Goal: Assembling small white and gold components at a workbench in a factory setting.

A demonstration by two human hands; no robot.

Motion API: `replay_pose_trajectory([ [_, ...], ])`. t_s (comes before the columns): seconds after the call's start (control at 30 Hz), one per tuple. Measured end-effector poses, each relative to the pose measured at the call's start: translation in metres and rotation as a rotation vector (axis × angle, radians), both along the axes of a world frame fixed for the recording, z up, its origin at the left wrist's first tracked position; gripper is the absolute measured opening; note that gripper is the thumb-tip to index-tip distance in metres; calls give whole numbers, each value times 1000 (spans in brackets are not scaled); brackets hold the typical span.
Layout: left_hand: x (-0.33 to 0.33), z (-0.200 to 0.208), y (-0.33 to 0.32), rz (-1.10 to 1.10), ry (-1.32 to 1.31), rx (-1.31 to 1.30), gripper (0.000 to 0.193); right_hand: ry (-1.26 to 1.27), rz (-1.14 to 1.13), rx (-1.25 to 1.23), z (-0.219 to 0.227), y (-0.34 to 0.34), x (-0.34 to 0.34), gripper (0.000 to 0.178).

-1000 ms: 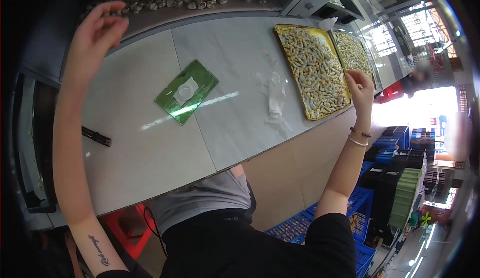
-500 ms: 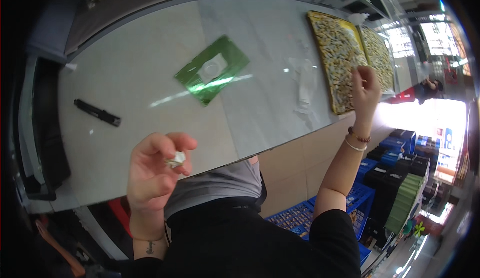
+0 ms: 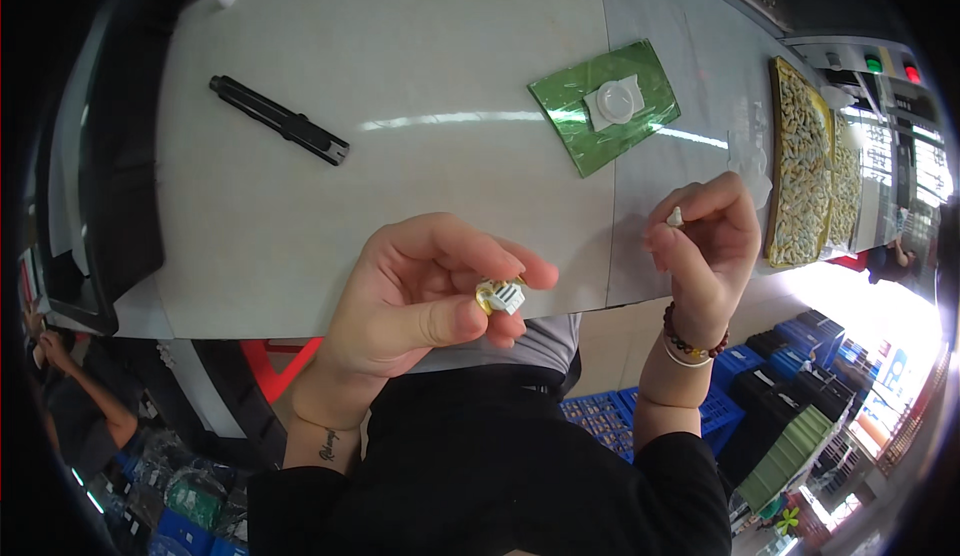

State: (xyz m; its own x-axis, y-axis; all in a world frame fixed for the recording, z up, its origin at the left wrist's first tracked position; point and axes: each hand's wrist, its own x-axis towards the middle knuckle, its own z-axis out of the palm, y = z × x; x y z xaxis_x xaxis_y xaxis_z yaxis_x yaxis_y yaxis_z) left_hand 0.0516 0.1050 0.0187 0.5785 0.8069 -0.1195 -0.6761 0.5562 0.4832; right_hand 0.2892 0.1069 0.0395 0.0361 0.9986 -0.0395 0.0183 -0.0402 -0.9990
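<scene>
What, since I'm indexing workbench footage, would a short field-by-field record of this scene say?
Left hand: holds a small white-and-yellow part between thumb and fingers
Right hand: pinches a small pale piece
Worktop: green sheet bearing a white round-centred item; slim black object at left
Far right: yellow tray filled with small pale pieces
Off the near edge, right: blue crates

A pale worktable [image 3: 430,56] stands above tan floor [image 3: 618,354] and a red stool [image 3: 284,370], bright light [image 3: 835,321] glaring at right.
</scene>
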Motion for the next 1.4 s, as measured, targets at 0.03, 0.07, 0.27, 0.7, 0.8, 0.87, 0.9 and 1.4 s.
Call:
replay_pose_trajectory([
  [0.03,0,0,0,50,11,9,24,2,28,-5,0,1,-1,19],
  [0.07,-1,2,0,51,-9,-1,24,3,57,-10,0,3,-4,20],
  [0.27,-6,4,-1,85,97,-41,28,-107,-11,37,6,16,-6,18],
  [0.7,-2,-3,-3,155,143,-34,39,-587,108,252,8,57,-4,14],
  [0.8,-3,-1,-2,154,143,-52,38,-706,136,354,2,65,-7,10],
  [0.87,-3,0,-1,153,136,-61,38,-728,139,397,-2,67,-9,9],
  [0.9,-2,0,-1,149,128,-67,37,-752,138,427,-4,67,-9,8],
  [1.4,0,0,1,157,134,-68,40,-859,90,520,-12,68,-9,8],
])
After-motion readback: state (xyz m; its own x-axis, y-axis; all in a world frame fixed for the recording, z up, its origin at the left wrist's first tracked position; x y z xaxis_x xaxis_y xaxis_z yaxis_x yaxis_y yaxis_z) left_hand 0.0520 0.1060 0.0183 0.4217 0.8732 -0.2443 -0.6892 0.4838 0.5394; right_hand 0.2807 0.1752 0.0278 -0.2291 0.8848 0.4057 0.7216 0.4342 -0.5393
